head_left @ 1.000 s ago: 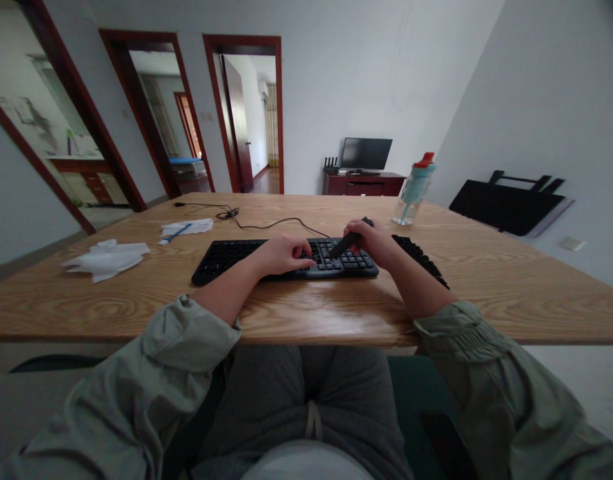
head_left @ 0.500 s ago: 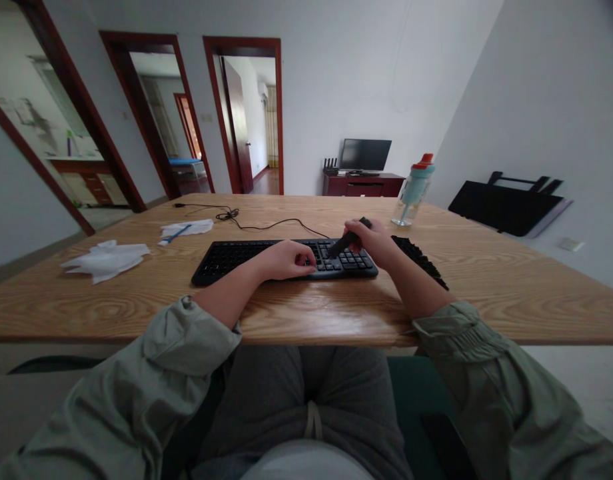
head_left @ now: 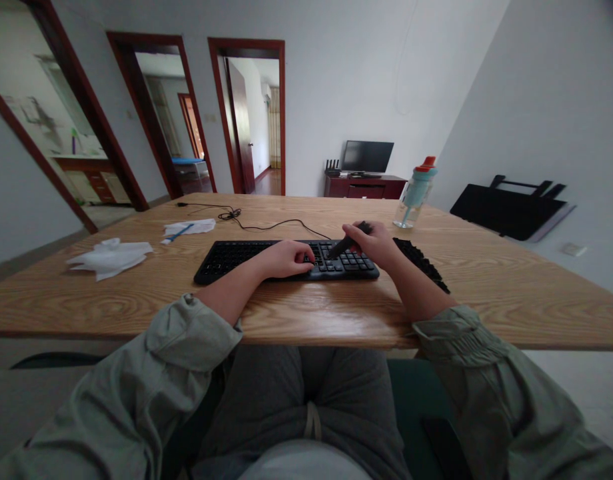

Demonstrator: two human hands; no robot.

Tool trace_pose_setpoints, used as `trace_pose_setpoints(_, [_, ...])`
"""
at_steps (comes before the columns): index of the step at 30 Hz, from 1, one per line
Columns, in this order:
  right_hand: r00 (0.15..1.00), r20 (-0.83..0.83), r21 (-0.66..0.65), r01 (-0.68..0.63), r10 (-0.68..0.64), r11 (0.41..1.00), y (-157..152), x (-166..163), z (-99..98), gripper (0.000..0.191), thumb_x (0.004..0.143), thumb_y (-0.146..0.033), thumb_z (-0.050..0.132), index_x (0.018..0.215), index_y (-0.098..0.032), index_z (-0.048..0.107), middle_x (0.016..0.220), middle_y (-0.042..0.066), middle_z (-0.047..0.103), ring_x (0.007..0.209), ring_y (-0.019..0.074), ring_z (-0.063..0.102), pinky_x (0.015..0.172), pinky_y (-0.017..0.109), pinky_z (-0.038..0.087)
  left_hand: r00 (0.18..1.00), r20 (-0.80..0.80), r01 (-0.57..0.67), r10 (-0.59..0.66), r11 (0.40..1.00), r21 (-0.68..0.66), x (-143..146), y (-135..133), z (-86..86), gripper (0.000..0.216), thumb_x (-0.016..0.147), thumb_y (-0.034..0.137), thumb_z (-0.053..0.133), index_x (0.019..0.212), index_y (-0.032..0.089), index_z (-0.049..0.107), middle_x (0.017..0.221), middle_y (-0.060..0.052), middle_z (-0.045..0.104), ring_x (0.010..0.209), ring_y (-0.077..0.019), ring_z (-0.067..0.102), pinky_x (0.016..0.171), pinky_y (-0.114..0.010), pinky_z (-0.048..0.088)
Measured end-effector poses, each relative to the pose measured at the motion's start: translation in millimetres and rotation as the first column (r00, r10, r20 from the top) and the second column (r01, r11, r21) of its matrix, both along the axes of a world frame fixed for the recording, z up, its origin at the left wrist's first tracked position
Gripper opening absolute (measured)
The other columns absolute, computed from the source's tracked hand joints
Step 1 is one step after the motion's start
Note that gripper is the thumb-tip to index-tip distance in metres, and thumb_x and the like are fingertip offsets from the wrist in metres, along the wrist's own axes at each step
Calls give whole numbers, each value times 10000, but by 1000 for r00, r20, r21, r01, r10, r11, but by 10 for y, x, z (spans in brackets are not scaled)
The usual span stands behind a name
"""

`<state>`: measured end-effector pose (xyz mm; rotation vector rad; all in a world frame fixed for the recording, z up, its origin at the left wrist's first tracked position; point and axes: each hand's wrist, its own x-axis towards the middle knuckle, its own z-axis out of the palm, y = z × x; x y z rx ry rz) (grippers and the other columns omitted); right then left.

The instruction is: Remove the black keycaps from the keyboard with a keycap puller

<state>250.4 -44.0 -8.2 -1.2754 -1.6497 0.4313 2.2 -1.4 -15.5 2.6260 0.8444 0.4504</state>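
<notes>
A black keyboard (head_left: 236, 257) lies across the wooden table in front of me. On its middle part rests my left hand (head_left: 289, 259), fingers curled in and thumb and fingertips close together at the keys; whatever they pinch is hidden. My right hand (head_left: 374, 241) is wrapped round a thick black stick-shaped tool (head_left: 341, 248), held at a slant. Its lower end meets the keys towards the keyboard's right side, just right of my left fingertips. Partly behind my right wrist lies a patch of small black pieces (head_left: 424, 263), perhaps loose keycaps.
The keyboard's cable (head_left: 276, 223) runs back over the table (head_left: 306, 313) to a small coil. At the left lie crumpled white tissues (head_left: 111, 258) and a thin blue stick (head_left: 179, 233) on another tissue. A clear bottle with a red lid (head_left: 414, 193) stands at the back right.
The view has shifted slightly. My right hand has changed its tilt a little around the black tool, whose end stays on the keys. My left hand keeps about the same place.
</notes>
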Motion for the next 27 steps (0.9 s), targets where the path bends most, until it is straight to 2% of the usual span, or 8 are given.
trace_pose_setpoints(8, [993, -117, -8, -12, 11, 1000, -23, -25, 26, 494, 813, -618, 588, 702, -141, 661, 474, -6, 525, 428, 97, 458, 433, 231, 339, 999, 31, -23, 22, 1000, 21, -6, 16, 1, 327, 859, 424, 554, 996, 173, 713, 720, -7, 627, 631, -126, 534, 589, -248, 357])
trace_pose_setpoints(16, [986, -148, -80, -91, 78, 993, 9, -23, 10, 272, 767, -421, 618, 686, -162, 619, 504, -24, 522, 439, 99, 470, 423, 226, 344, 999, 20, -34, 33, 999, 35, -6, -2, 23, 322, 868, 424, 548, 980, 172, 714, 713, -7, 627, 636, -129, 530, 593, -253, 353])
trace_pose_setpoints(23, [995, -93, -122, -35, 23, 992, -21, -20, 22, 510, 814, -635, 578, 753, -139, 678, 473, -10, 520, 427, 101, 460, 429, 234, 333, 999, 34, -22, 21, 999, 31, 1, -9, 21, 337, 882, 440, 527, 972, 172, 710, 722, -11, 638, 648, -131, 541, 593, -250, 353])
trace_pose_setpoints(27, [991, -126, -144, -72, 54, 987, -15, -11, 18, 514, 828, -627, 559, 796, -133, 695, 470, -5, 523, 424, 104, 463, 427, 234, 336, 999, 31, -25, 24, 999, 27, 0, 7, 8, 333, 879, 440, 532, 964, 172, 710, 708, -10, 636, 642, -131, 535, 589, -250, 352])
